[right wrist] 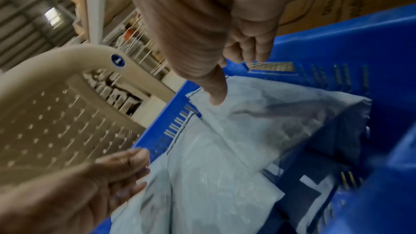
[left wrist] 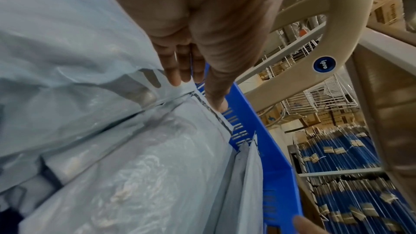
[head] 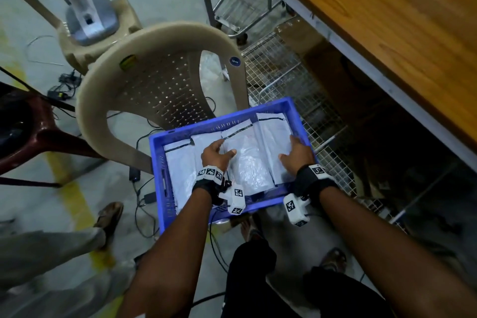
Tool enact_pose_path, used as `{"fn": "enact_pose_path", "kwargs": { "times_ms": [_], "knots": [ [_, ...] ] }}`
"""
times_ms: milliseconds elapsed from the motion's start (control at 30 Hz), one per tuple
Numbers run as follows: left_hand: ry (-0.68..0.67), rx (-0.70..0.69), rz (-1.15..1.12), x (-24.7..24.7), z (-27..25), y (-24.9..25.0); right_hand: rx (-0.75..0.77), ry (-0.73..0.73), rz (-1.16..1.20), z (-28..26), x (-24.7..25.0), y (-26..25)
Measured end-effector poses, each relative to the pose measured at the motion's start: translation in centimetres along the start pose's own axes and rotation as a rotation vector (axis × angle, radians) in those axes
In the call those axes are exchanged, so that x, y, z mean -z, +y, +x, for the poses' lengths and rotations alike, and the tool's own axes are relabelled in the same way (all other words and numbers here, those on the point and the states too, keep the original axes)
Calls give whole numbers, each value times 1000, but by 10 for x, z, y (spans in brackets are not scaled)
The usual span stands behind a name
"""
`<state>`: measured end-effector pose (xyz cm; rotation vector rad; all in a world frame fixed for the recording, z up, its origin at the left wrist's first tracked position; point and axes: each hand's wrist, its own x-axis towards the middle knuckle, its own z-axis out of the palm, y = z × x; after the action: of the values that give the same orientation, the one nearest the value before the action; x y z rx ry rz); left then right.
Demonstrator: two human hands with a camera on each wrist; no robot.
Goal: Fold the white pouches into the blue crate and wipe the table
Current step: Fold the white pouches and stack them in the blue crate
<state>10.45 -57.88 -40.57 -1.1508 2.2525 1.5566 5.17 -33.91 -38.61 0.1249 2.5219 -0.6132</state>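
A blue crate [head: 224, 117] sits in front of me, below the head camera, filled with several white pouches [head: 247, 160] lying side by side. My left hand [head: 216, 153] rests on the middle pouches, thumb spread to the right; its fingers [left wrist: 178, 70] lie straight on a pouch [left wrist: 135, 166] near the crate's far wall [left wrist: 276, 166]. My right hand [head: 296, 155] rests on the rightmost pouch. Its thumb [right wrist: 216, 93] touches that pouch [right wrist: 258, 113] while the other fingers bend toward the crate wall [right wrist: 337, 42]. Neither hand grips anything.
A beige plastic chair [head: 160, 59] stands just behind the crate. The wooden table [head: 387, 20] runs along the right, with wire mesh racks [head: 284, 77] under it. A maroon chair [head: 31, 131], another person's sandalled foot [head: 108, 217] and floor cables [head: 144, 201] are at left.
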Motion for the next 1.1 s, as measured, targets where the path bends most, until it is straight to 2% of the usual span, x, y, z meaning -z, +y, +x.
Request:
{"fn": "enact_pose_path", "kwargs": {
  "times_ms": [67,133,200,300,367,667,833,967,1100],
  "knots": [
    [-22,-32,-36,0,1,-1,100,-130,-116,1,-6,-8],
    [-114,-47,-36,-2,-1,3,162,-259,-217,7,-11,-12],
    [-224,-62,88,-8,2,3,179,-325,-304,14,-16,-12],
    [-356,-95,353,-17,8,0,133,-382,-333,26,-26,-5],
    [-401,-81,419,-25,11,-2,115,-415,-324,32,-29,1],
    [-423,-181,722,-50,27,-10,129,-441,-325,43,-37,3],
    [-390,-205,776,-47,15,7,174,-320,-225,27,-20,2],
    [-241,-249,487,-32,-11,50,203,-93,-165,5,16,-10],
    [-153,-338,260,-20,-43,107,212,130,129,-26,71,-17]
  ]
}}
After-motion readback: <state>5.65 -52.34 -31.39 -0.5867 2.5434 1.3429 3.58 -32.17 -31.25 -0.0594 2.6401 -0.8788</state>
